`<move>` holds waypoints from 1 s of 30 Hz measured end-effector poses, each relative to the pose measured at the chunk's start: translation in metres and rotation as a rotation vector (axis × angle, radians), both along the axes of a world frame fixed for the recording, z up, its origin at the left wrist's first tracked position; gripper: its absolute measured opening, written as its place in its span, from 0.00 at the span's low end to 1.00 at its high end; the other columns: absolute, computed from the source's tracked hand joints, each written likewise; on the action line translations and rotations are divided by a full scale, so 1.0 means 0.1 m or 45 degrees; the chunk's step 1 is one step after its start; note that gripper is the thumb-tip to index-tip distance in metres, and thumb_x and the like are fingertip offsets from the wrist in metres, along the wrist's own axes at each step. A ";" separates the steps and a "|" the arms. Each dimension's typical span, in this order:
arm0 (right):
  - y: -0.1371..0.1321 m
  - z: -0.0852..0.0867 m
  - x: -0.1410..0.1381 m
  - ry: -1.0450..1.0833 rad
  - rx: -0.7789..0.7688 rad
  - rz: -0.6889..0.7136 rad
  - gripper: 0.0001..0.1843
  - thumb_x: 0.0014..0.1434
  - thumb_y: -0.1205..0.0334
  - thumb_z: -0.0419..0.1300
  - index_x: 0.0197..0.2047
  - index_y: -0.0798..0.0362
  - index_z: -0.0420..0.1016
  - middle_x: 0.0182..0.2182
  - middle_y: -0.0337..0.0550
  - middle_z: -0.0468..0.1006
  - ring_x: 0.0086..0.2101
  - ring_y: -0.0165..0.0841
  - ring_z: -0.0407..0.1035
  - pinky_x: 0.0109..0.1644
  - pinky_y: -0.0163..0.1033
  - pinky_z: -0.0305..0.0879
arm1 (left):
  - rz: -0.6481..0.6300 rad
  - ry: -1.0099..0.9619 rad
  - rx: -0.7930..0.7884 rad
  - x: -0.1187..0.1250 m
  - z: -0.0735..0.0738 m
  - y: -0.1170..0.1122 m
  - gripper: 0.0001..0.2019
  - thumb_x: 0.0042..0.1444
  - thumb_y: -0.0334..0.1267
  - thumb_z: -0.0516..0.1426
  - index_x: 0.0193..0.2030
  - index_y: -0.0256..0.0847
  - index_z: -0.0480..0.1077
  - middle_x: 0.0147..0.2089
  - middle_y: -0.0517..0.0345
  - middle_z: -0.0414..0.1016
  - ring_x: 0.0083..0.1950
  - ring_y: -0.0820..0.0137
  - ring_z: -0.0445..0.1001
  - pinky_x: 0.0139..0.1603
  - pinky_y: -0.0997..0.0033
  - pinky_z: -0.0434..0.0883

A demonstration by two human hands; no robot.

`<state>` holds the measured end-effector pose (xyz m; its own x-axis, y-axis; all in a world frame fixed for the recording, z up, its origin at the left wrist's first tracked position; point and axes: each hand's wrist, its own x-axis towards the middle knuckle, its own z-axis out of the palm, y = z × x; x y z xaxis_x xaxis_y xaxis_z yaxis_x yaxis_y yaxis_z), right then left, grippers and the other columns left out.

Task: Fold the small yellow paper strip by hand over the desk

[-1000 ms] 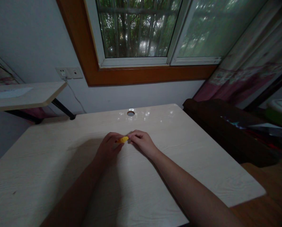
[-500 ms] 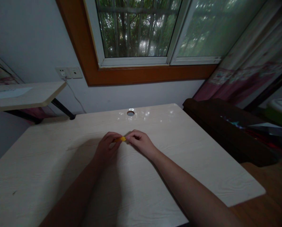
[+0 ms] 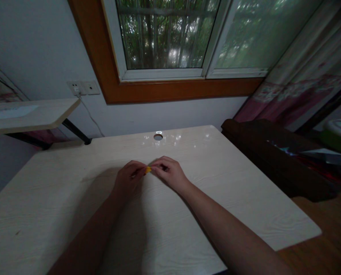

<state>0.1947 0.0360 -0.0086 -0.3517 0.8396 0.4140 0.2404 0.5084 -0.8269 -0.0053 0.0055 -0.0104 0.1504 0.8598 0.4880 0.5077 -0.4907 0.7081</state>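
A small yellow piece [image 3: 148,169], perhaps folded paper, is pinched between both my hands at the middle of a pale wooden desk [image 3: 73,214]. My left hand [image 3: 129,177] has its fingers curled onto the piece from the left. My right hand [image 3: 170,172] is closed on it from the right. Only a sliver of yellow shows between the fingertips; the rest is hidden by the fingers.
A round cable hole [image 3: 158,136] sits near the desk's far edge under the window [image 3: 164,38]. A second small table [image 3: 30,114] stands at the left, by a wall socket [image 3: 83,88]. A dark cluttered piece of furniture [image 3: 279,156] and curtains [image 3: 302,76] fill the right.
My fingers have closed in over the yellow piece, so less of it shows than a second ago. Both hands stay in the same spot on the desk.
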 end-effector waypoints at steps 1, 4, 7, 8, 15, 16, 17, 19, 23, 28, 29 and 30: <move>0.00 0.00 0.00 -0.008 0.020 -0.007 0.09 0.60 0.56 0.62 0.41 0.49 0.80 0.37 0.44 0.78 0.33 0.30 0.71 0.37 0.36 0.67 | 0.006 0.006 -0.009 0.00 -0.01 0.00 0.06 0.62 0.39 0.57 0.40 0.43 0.74 0.39 0.56 0.76 0.37 0.71 0.75 0.38 0.72 0.74; -0.01 0.00 0.00 -0.034 0.081 0.030 0.07 0.60 0.59 0.61 0.41 0.49 0.79 0.38 0.45 0.78 0.34 0.31 0.72 0.37 0.35 0.67 | 0.015 0.042 -0.012 -0.01 -0.05 0.01 0.06 0.62 0.40 0.57 0.41 0.43 0.75 0.40 0.56 0.76 0.37 0.71 0.76 0.37 0.72 0.75; -0.01 -0.01 0.00 -0.067 0.159 0.076 0.06 0.60 0.63 0.61 0.38 0.50 0.79 0.36 0.45 0.78 0.34 0.32 0.72 0.38 0.36 0.67 | 0.002 0.126 0.020 -0.01 -0.09 0.02 0.07 0.62 0.39 0.56 0.42 0.44 0.75 0.40 0.55 0.77 0.40 0.69 0.76 0.41 0.69 0.76; -0.01 -0.02 -0.01 -0.078 0.182 0.077 0.05 0.60 0.64 0.60 0.38 0.50 0.79 0.35 0.44 0.78 0.34 0.32 0.71 0.38 0.36 0.67 | -0.002 0.155 0.032 -0.01 -0.09 0.02 0.07 0.62 0.38 0.56 0.43 0.44 0.74 0.41 0.55 0.77 0.41 0.69 0.76 0.43 0.68 0.75; -0.02 0.00 -0.01 -0.193 0.274 0.088 0.05 0.58 0.66 0.60 0.38 0.50 0.77 0.34 0.43 0.77 0.34 0.32 0.71 0.39 0.36 0.67 | -0.013 0.276 0.171 0.02 -0.09 0.03 0.05 0.61 0.36 0.56 0.41 0.44 0.74 0.45 0.53 0.76 0.45 0.67 0.75 0.48 0.63 0.74; -0.02 0.00 0.00 -0.224 0.293 0.094 0.06 0.59 0.66 0.60 0.39 0.50 0.77 0.35 0.44 0.77 0.35 0.32 0.71 0.40 0.37 0.67 | -0.017 0.292 0.176 0.02 -0.08 0.02 0.05 0.61 0.36 0.56 0.40 0.43 0.74 0.43 0.53 0.76 0.44 0.67 0.75 0.47 0.64 0.74; -0.02 0.01 0.00 -0.256 0.316 0.096 0.06 0.59 0.66 0.59 0.39 0.50 0.77 0.36 0.44 0.77 0.36 0.33 0.71 0.41 0.37 0.67 | -0.021 0.308 0.181 0.03 -0.07 0.02 0.05 0.61 0.35 0.56 0.40 0.43 0.74 0.41 0.53 0.76 0.43 0.67 0.75 0.46 0.64 0.74; -0.03 0.02 0.01 -0.320 0.362 0.091 0.06 0.59 0.66 0.59 0.39 0.50 0.76 0.36 0.45 0.78 0.37 0.34 0.71 0.43 0.39 0.67 | -0.017 0.342 0.198 0.03 -0.06 0.01 0.05 0.61 0.34 0.56 0.39 0.42 0.73 0.39 0.53 0.76 0.42 0.66 0.75 0.46 0.63 0.74; -0.03 0.05 0.03 -0.404 0.430 0.082 0.05 0.59 0.66 0.59 0.38 0.50 0.76 0.36 0.46 0.77 0.37 0.35 0.70 0.43 0.39 0.66 | -0.007 0.364 0.238 0.03 -0.06 0.00 0.04 0.61 0.33 0.56 0.38 0.42 0.73 0.39 0.53 0.76 0.41 0.66 0.75 0.45 0.64 0.74; -0.01 0.08 0.06 -0.441 0.464 0.057 0.05 0.58 0.67 0.59 0.36 0.50 0.76 0.34 0.45 0.77 0.36 0.35 0.70 0.42 0.39 0.65 | -0.012 0.324 0.235 0.01 -0.09 0.01 0.05 0.61 0.35 0.56 0.39 0.43 0.74 0.39 0.53 0.77 0.40 0.67 0.75 0.45 0.64 0.74; -0.01 0.08 0.07 -0.443 0.466 0.055 0.05 0.58 0.67 0.59 0.36 0.50 0.76 0.34 0.45 0.77 0.36 0.35 0.69 0.42 0.39 0.65 | -0.015 0.315 0.230 0.01 -0.09 0.01 0.05 0.61 0.35 0.56 0.39 0.43 0.74 0.39 0.53 0.77 0.40 0.67 0.75 0.45 0.64 0.74; -0.01 0.08 0.08 -0.448 0.467 0.054 0.05 0.57 0.67 0.59 0.36 0.50 0.76 0.34 0.45 0.77 0.36 0.35 0.69 0.41 0.39 0.65 | -0.020 0.306 0.225 0.00 -0.09 0.01 0.05 0.61 0.35 0.56 0.39 0.43 0.74 0.39 0.53 0.77 0.41 0.67 0.75 0.45 0.65 0.74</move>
<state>0.2029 0.0353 -0.0002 -0.5534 0.6430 0.5294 0.4451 0.7655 -0.4646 -0.0054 0.0062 -0.0191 0.2922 0.7612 0.5790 0.6419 -0.6049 0.4713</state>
